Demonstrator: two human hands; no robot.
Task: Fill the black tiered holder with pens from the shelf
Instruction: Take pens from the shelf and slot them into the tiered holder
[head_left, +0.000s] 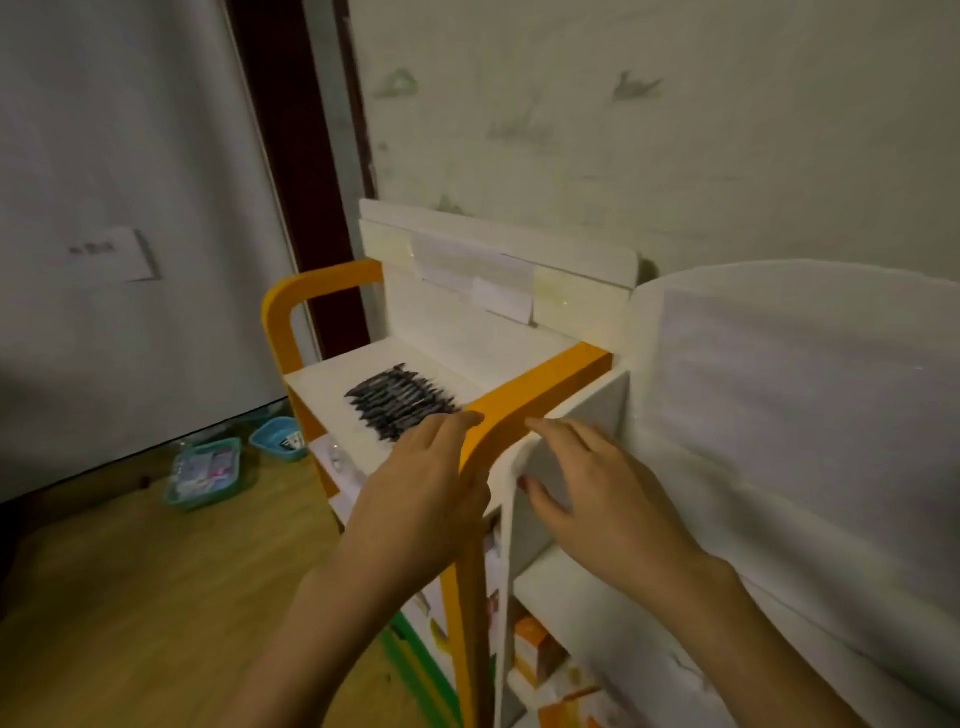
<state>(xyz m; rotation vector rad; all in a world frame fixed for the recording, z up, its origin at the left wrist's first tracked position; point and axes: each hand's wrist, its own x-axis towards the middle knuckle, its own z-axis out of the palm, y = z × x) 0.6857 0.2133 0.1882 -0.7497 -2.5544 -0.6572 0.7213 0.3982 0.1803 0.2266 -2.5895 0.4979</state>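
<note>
A row of several dark pens (400, 399) lies side by side on the top of a white shelf unit (332, 384) with orange side rails (535, 395). My left hand (426, 488) reaches over the near orange rail, fingers straight, fingertips just short of the pens. My right hand (592, 488) hovers with spread fingers beside the shelf's white side panel, holding nothing. No black tiered holder is in view.
Two teal baskets (208, 470) sit on the wooden floor left of the shelf. A white cloth-covered surface (805, 415) rises at the right. Lower shelves hold orange and white boxes (545, 654). A wall and a door stand behind.
</note>
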